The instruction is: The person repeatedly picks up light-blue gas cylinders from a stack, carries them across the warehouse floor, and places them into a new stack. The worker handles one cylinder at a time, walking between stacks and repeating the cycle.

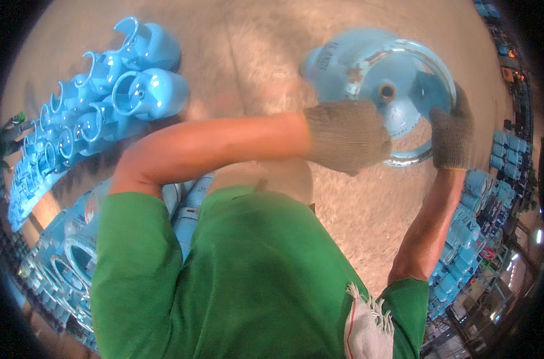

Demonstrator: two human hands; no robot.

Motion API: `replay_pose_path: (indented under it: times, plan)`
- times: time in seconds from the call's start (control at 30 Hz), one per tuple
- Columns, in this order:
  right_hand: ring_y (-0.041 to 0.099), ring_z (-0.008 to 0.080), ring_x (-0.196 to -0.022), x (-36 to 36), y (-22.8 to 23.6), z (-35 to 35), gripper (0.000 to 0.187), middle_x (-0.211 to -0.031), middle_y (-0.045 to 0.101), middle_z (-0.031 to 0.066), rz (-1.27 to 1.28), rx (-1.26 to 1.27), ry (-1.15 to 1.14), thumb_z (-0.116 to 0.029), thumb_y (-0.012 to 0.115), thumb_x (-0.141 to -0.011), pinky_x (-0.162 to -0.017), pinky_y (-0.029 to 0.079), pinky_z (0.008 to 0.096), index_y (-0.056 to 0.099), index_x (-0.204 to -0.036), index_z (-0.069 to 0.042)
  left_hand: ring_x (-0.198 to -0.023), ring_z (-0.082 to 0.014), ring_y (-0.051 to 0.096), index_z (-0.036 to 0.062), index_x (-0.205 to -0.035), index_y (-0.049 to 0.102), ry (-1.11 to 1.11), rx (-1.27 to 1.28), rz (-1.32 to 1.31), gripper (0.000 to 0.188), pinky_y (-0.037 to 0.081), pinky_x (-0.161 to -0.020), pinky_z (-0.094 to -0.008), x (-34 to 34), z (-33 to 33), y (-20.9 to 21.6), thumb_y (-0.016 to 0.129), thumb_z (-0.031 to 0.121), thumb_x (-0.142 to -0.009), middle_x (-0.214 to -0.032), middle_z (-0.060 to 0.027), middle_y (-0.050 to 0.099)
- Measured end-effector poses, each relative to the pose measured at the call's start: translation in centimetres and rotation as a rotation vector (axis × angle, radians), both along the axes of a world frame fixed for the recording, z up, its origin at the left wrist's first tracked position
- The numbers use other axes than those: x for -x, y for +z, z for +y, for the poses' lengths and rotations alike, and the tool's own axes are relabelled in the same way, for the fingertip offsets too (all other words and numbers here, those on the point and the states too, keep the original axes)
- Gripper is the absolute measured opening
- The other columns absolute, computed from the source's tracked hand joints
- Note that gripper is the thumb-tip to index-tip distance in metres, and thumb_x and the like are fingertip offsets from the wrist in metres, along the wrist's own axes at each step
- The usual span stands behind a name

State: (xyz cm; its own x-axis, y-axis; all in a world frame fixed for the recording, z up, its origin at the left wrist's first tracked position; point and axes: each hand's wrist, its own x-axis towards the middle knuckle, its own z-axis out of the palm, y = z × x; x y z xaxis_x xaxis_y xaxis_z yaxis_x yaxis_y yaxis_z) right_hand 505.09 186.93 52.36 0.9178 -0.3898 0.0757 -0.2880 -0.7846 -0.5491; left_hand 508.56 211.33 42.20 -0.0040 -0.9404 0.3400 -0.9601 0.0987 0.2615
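A worn light-blue gas cylinder [337, 69] is tilted in front of me on the right, its top ring facing me. Scraped paint and bare metal show on the ring [436, 57], and a round brass-coloured valve opening [387, 91] sits at the centre. My left hand [349, 136], in a grey-brown knit glove, reaches across and is closed at the ring's near left edge; its fingertips are partly hidden. On the ring's right side, my gloved right hand [454, 137] grips the rim with fingers curled inside it.
Rows of glossy blue cylinders [158, 93] stand at the left, stretching away. Duller cylinders [74, 257] are close by at lower left, with more stacked cylinders [463, 239] along the right. Worn concrete floor [254, 54] lies between. A whitish frayed cloth [370, 323] hangs at my waist.
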Motion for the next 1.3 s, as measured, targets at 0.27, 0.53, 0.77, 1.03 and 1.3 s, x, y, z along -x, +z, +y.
replay_pose_path:
  times: [0.27, 0.53, 0.77, 1.03, 1.3]
  plan:
    - [0.076, 0.0247, -0.093, -16.8, 1.7, 1.5, 0.051, -0.108, 0.08, 0.0164, 0.012, 0.206, 0.576, -0.009, 0.071, -0.088, -0.088, 0.062, 0.0408, 0.071, -0.138, -0.004, -0.091, -0.0294, 0.068, 0.0133, -0.093, 0.071, 0.028, 0.047, -0.205, 0.053, 0.054, -0.085, -0.0484, -15.5, 4.4, 3.0, 0.068, 0.066, -0.091, -0.093, -0.0065, 0.068]
    - [0.07, 0.0219, -0.093, -37.0, -0.4, 1.7, 0.041, -0.1, 0.074, 0.0119, -0.361, -0.436, 0.426, -0.04, 0.076, -0.102, -0.086, 0.057, 0.0398, 0.076, -0.118, -0.002, -0.072, -0.0361, 0.067, 0.0128, -0.073, 0.069, 0.507, -0.421, -0.189, 0.064, 0.053, -0.068, -0.0521, -28.9, 5.0, 7.2, 0.073, 0.075, -0.088, -0.073, -0.0119, 0.066]
    - [0.074, 0.0342, -0.109, -33.8, -19.8, -6.5, 0.065, -0.118, 0.078, 0.0236, 0.19, -0.589, 0.044, -0.056, 0.074, -0.097, -0.097, 0.055, 0.0434, 0.075, -0.124, 0.003, -0.077, -0.0405, 0.073, 0.0056, -0.092, 0.078, 1.108, -0.258, 0.159, 0.056, 0.056, -0.072, -0.0506, -37.6, 4.2, 8.7, 0.073, 0.061, -0.097, -0.078, -0.0189, 0.073]
    - [0.071, 0.0353, -0.126, -32.6, -25.6, -2.0, 0.056, -0.136, 0.075, 0.0248, 0.418, -0.542, 0.102, -0.041, 0.077, -0.099, -0.106, 0.055, 0.0442, 0.072, -0.132, 0.004, -0.087, -0.0189, 0.067, 0.0013, -0.105, 0.076, 1.037, -0.103, 1.081, 0.041, 0.056, -0.082, -0.0386, -48.4, 2.9, 12.0, 0.08, 0.041, -0.095, -0.095, -0.0074, 0.072]
    - [0.058, 0.038, -0.146, -44.9, -12.4, 15.7, 0.086, -0.155, 0.059, 0.0233, -0.202, -0.407, 0.406, -0.025, 0.089, -0.093, -0.12, 0.048, 0.0475, 0.045, -0.162, 0.002, -0.12, -0.029, 0.069, -0.0011, -0.134, 0.072, 1.216, 0.477, 1.689, 0.053, 0.052, -0.106, -0.0434, -64.5, 7.5, 6.9, 0.068, 0.042, -0.104, -0.135, -0.0199, 0.074]
